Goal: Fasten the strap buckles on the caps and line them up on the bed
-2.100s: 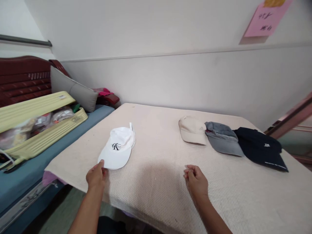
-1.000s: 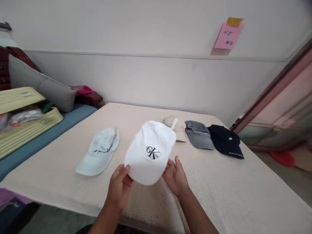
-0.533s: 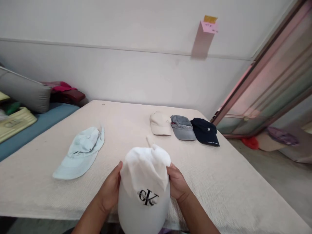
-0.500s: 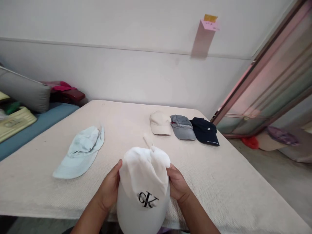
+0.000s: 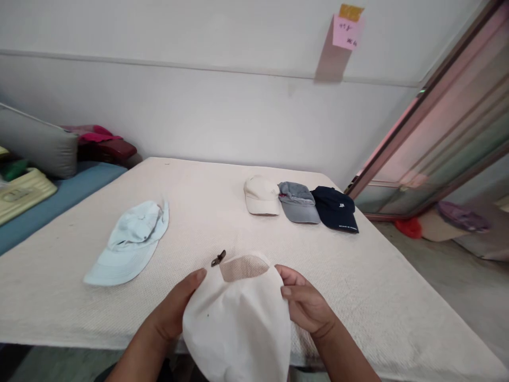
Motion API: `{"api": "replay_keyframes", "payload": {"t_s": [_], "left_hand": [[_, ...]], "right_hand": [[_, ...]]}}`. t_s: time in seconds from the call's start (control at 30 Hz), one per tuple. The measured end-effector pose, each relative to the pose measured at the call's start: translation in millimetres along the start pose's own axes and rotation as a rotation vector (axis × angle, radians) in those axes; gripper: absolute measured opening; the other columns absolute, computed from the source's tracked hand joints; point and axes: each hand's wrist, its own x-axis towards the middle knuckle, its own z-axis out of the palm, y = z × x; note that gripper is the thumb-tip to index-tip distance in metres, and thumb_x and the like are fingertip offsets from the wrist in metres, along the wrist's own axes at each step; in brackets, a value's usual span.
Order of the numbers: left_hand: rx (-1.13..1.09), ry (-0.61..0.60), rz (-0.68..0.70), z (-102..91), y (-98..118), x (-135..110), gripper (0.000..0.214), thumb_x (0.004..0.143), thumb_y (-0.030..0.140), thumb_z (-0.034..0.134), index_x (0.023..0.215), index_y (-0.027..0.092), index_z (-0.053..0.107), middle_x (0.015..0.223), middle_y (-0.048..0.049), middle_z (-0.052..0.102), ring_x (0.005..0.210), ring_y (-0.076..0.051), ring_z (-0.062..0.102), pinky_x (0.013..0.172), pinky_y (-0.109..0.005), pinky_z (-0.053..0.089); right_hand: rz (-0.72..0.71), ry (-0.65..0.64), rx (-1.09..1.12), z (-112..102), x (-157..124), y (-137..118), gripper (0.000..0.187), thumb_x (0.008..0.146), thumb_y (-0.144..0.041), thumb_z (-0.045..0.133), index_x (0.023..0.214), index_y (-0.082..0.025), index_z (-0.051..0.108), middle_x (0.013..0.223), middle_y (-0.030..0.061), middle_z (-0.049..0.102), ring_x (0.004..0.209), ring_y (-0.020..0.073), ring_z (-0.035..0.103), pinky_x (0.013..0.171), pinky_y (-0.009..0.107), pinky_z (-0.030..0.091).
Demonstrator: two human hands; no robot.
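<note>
"So, what do your two hands have between them?"

"The white cap (image 5: 238, 329). It's over the near edge of the table (image 5: 397, 302), its crown facing you. Your left hand (image 5: 178, 303) grips the cap's left side, thumb along the edge; the other fingers are mostly hidden behind it."

"And your right hand (image 5: 305, 303)?"

"It pinches the cap's right edge between thumb and fingers, just beside the gap at the back. You see the table through that gap. The buckle (image 5: 218, 259) sticks out at the cap's far left, near your left thumb."

"What lies around the white cap?"

"Left of it, well apart, you have the blue cap (image 5: 127, 244). Beyond the white cap and a little to the right, the beige cap (image 5: 261, 196), grey cap (image 5: 298, 202) and navy cap (image 5: 335, 208) sit side by side. Farther beyond, up on the wall (image 5: 178, 116), hangs the note (image 5: 347, 33)."
</note>
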Motion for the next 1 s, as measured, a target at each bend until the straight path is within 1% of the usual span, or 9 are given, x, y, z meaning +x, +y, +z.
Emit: {"api": "replay_keyframes", "payload": {"t_s": [0.07,0.2,0.3,0.37,0.47,0.63,0.73,0.83,1.0], "left_hand": [[0.042,-0.051,0.022,0.8,-1.5,1.8,0.021,0.075,0.034,0.067,0.082,0.015,0.072,0.072,-0.0072,0.071,0.068,-0.021,0.065,0.063,-0.030,0.048],[0.092,-0.144,0.018,-1.2,-4.2,8.7,0.016,0.066,0.020,0.075,0.079,0.012,0.071,0.071,-0.0064,0.070,0.060,-0.016,0.062,0.059,-0.025,0.047],[0.106,-0.136,0.012,0.7,-7.6,12.2,0.016,0.061,0.016,0.075,0.075,0.012,0.070,0.068,-0.0053,0.068,0.056,-0.014,0.059,0.055,-0.023,0.045],[0.082,-0.093,0.019,5.8,-10.0,12.2,0.012,0.065,0.021,0.073,0.070,0.012,0.068,0.063,-0.0039,0.065,0.053,-0.013,0.056,0.051,-0.022,0.042],[0.032,-0.042,0.054,15.3,-12.1,10.7,0.020,0.076,0.032,0.065,0.071,0.013,0.068,0.064,-0.0039,0.064,0.056,-0.015,0.056,0.054,-0.024,0.044],[0.038,-0.093,0.106,22.4,-15.9,11.7,0.016,0.077,0.029,0.066,0.085,0.016,0.069,0.073,-0.0037,0.065,0.063,-0.015,0.058,0.058,-0.022,0.044],[0.067,-0.139,0.046,22.4,-21.7,14.2,0.017,0.076,0.029,0.068,0.083,0.014,0.068,0.066,-0.0027,0.062,0.056,-0.012,0.054,0.052,-0.020,0.039],[0.113,-0.197,0.001,23.7,-28.0,16.0,0.015,0.077,0.028,0.067,0.081,0.013,0.068,0.059,0.0001,0.057,0.048,-0.007,0.047,0.047,-0.018,0.033],[0.222,-0.298,0.003,30.9,-30.0,15.2,0.018,0.080,0.026,0.062,0.088,0.012,0.071,0.074,-0.0072,0.066,0.067,-0.015,0.057,0.066,-0.025,0.042]], "right_hand": [[-0.015,0.014,0.002,0.3,-0.1,-3.6,0.022,0.065,-0.020,0.071,0.086,-0.014,0.067,0.078,0.0034,0.064,0.066,0.0126,0.059,0.065,0.023,0.043],[-0.072,0.037,-0.011,3.0,-2.4,-9.9,0.019,0.066,-0.022,0.071,0.084,-0.016,0.065,0.071,0.0011,0.058,0.062,0.0112,0.052,0.061,0.023,0.040],[-0.119,0.041,-0.036,5.8,-3.2,-13.7,0.012,0.072,-0.022,0.067,0.081,-0.016,0.063,0.063,-0.0007,0.052,0.057,0.0098,0.045,0.057,0.022,0.036],[-0.133,0.026,-0.052,6.8,-3.3,-15.6,0.009,0.072,-0.017,0.065,0.080,-0.016,0.062,0.063,-0.0005,0.052,0.056,0.0096,0.044,0.057,0.023,0.034],[-0.157,0.023,-0.044,6.3,-4.3,-19.4,0.013,0.069,-0.011,0.063,0.080,-0.017,0.061,0.066,-0.0013,0.050,0.055,0.0091,0.042,0.056,0.024,0.033],[-0.201,0.050,-0.046,5.9,-6.7,-26.6,0.016,0.071,-0.018,0.063,0.086,-0.018,0.061,0.062,-0.0033,0.044,0.051,0.0081,0.034,0.053,0.025,0.031],[-0.146,0.059,-0.067,13.3,-3.8,-21.8,0.015,0.076,-0.027,0.063,0.086,-0.017,0.059,0.054,-0.0053,0.040,0.047,0.0072,0.029,0.049,0.023,0.028],[-0.044,0.121,-0.127,26.3,2.5,-8.4,0.016,0.079,-0.029,0.065,0.079,-0.016,0.056,0.048,-0.0072,0.039,0.042,0.0052,0.027,0.044,0.021,0.021],[0.055,0.136,-0.205,39.7,9.6,11.7,0.027,0.073,-0.034,0.073,0.072,-0.016,0.052,0.047,-0.0083,0.042,0.038,0.0025,0.027,0.039,0.019,0.015]]}}
